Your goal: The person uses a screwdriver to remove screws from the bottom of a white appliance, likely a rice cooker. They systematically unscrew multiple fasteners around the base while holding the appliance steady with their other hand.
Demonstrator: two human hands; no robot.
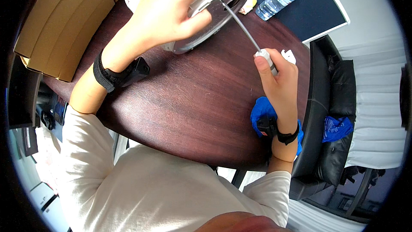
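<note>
A round white housing with a grey, disc-like face (201, 38) lies tilted on the table's far side, and its upper part runs out of the picture. My left hand (174, 15) reaches over its top and grips its rim, with the fingertips partly cut off by the upper edge. In my right hand (281, 77) is a screwdriver (243, 28), held by its pale handle. Its long metal shaft slants up and left, and the tip meets the housing's face near the rim, close to a dark opening. Whether the tip sits in a screw is too small to tell.
All this is on a dark brown table (184, 103). Cardboard boxes (64, 25) stand at left. A water bottle (279, 2) lies beyond the housing. A blue plastic bag (262, 109) is under my right wrist, and a black sofa (339, 90) stands at right.
</note>
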